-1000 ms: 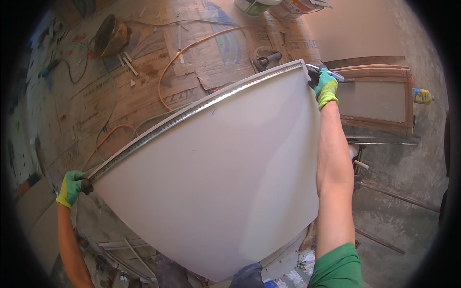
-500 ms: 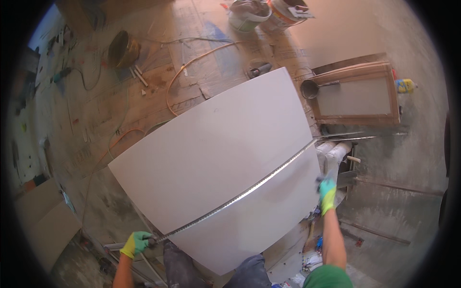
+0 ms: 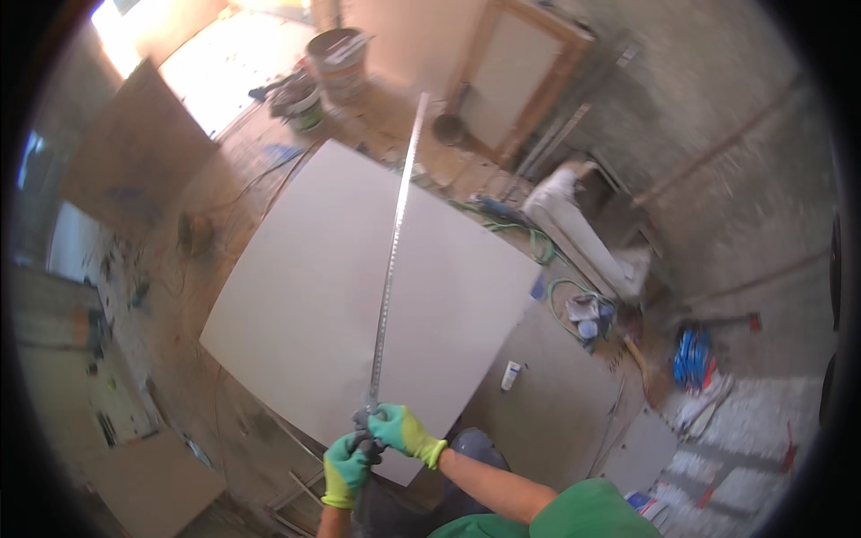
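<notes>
A long, thin metal strip with a perforated edge (image 3: 393,260) runs away from me over a large white board (image 3: 305,278), its far end reaching past the board's far edge. My left hand (image 3: 345,468), in a green and yellow glove with dark fingertips, is closed around the strip's near end. Just above and to the right, my right hand (image 3: 402,430), gloved alike, pinches the same end. The two hands touch or nearly touch over the board's near corner. My fingers hide the tip of the strip. Whether the strip rests on the board I cannot tell.
A white tube (image 3: 510,376) lies on a grey panel right of the board. Green hoses (image 3: 543,242) and a pale boxy piece (image 3: 583,235) are beyond it. Buckets (image 3: 339,67) and a wood-framed panel (image 3: 516,76) stand at the back; a brown sheet (image 3: 134,157) is at far left.
My right hand has moved from the board's right side to the strip's near end, beside my left. The strip now points more straight ahead. The view has turned to the right.
</notes>
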`<act>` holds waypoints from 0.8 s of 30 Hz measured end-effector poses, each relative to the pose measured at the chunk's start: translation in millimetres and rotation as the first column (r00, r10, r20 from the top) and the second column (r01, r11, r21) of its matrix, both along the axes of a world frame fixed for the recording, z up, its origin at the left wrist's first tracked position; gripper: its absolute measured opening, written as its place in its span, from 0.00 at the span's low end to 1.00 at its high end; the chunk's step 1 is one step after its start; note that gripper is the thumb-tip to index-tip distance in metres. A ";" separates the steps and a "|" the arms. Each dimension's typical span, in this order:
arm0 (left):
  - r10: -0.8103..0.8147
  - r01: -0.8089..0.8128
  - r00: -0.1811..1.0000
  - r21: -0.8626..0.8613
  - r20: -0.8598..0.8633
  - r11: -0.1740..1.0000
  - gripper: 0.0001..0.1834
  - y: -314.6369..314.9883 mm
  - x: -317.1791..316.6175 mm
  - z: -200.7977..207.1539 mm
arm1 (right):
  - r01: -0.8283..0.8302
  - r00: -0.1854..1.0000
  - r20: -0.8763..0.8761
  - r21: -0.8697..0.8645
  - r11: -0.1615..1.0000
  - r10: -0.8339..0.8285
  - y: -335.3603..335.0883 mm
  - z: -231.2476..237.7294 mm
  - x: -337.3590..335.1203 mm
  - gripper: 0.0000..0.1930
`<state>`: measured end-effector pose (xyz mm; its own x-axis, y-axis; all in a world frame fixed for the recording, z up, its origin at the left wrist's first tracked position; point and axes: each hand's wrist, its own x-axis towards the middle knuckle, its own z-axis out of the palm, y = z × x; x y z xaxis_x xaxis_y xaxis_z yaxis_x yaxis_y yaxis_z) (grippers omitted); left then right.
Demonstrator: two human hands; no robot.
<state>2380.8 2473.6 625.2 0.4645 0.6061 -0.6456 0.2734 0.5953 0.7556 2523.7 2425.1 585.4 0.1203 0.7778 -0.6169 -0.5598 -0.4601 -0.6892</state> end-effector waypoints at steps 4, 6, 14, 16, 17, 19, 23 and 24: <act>-0.388 0.391 0.919 0.051 -0.071 0.919 0.14 -70.5 37.3 25.0 | 0.184 0.974 0.120 0.054 0.981 -0.190 -75.8 41.1 97.4 0.14; -0.705 0.733 0.662 0.023 -0.254 0.680 0.17 -97.7 18.4 41.0 | 0.035 0.531 0.821 0.225 0.974 -0.209 -112.4 61.0 159.5 0.14; -0.274 0.306 0.769 -0.043 -0.578 0.951 0.17 -183.2 -155.4 -15.5 | 0.382 0.210 0.968 -0.208 0.900 0.134 -344.0 62.2 326.5 0.14; 0.099 -0.132 0.829 -0.020 -0.551 0.991 0.12 -215.8 -196.7 -28.8 | 0.353 0.185 0.895 -0.446 0.822 0.406 -414.9 36.2 319.1 0.13; 0.164 -0.209 0.822 -0.022 -0.546 0.978 0.10 -236.1 -215.1 -32.4 | 0.360 0.233 0.764 -0.643 0.677 0.602 -449.2 25.3 311.9 0.14; 0.154 -0.229 0.757 -0.037 -0.635 0.973 0.10 -284.8 -243.6 -42.1 | 0.353 0.689 0.665 -0.654 0.669 0.286 -509.8 6.4 281.3 0.20; 0.165 -0.339 0.788 -0.195 -0.592 0.920 0.11 -398.9 -271.1 -86.0 | 0.114 0.952 0.273 -0.733 0.671 0.136 -597.9 7.5 213.7 0.22; -0.304 0.237 0.818 -0.195 -0.488 0.952 0.14 -424.9 -279.2 -91.1 | -0.061 0.650 0.477 -0.743 0.666 0.592 -606.4 9.1 206.0 0.18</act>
